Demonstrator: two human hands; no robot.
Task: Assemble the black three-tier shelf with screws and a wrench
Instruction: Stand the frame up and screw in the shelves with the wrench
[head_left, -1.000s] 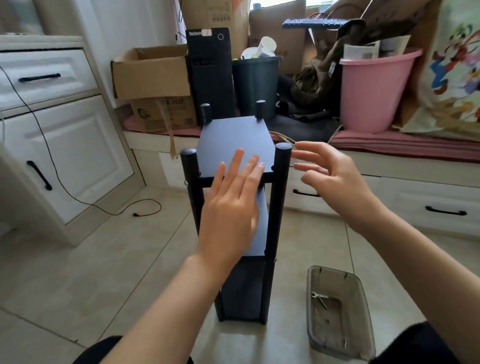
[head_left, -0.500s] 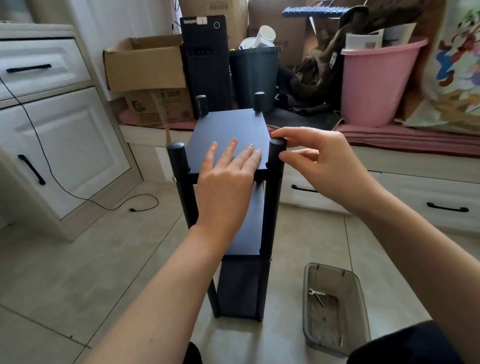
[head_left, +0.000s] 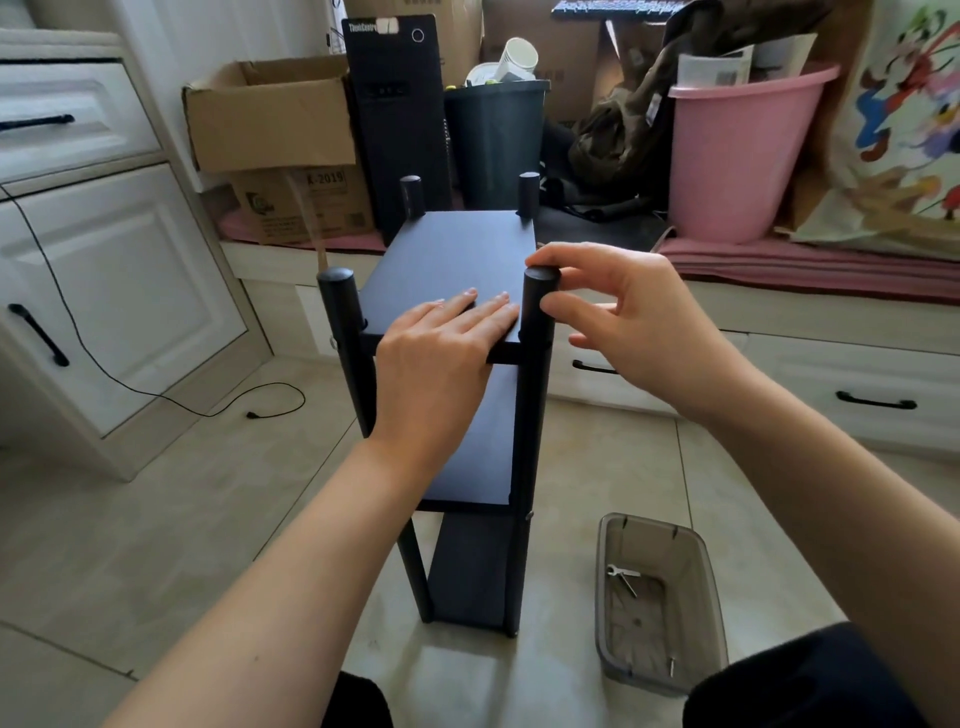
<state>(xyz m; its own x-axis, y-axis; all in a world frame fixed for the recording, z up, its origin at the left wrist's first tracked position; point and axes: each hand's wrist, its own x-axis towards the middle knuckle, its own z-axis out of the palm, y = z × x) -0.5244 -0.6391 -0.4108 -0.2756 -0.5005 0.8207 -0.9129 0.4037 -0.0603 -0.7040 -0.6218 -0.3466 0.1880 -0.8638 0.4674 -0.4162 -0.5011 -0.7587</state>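
Your black three-tier shelf (head_left: 457, 249) stands upright on the tiled floor with all 3 boards seated between 4 posts — so, as far as the view shows, the main build looks done. Your left hand (head_left: 441, 358) lies flat on the near end of the top board, fingers straight and pressing down. Your right hand (head_left: 623, 317) pinches the rounded top of the near right post (head_left: 540, 291) between thumb and forefinger, the other fingers loosely spread beside it. That looks like a last check or hand-tightening of this post; whether it is fully screwed home you cannot tell from here.

To the right of the shelf's foot sits a clear plastic tray (head_left: 711, 618) holding a small wrench (head_left: 621, 574) and what seems to be 1 or 2 loose screws (head_left: 671, 665) — the wrench is not in use. Judging by that, only final snugging of the joints is left. The far 2 posts rise above the top board just as the near 2 do.
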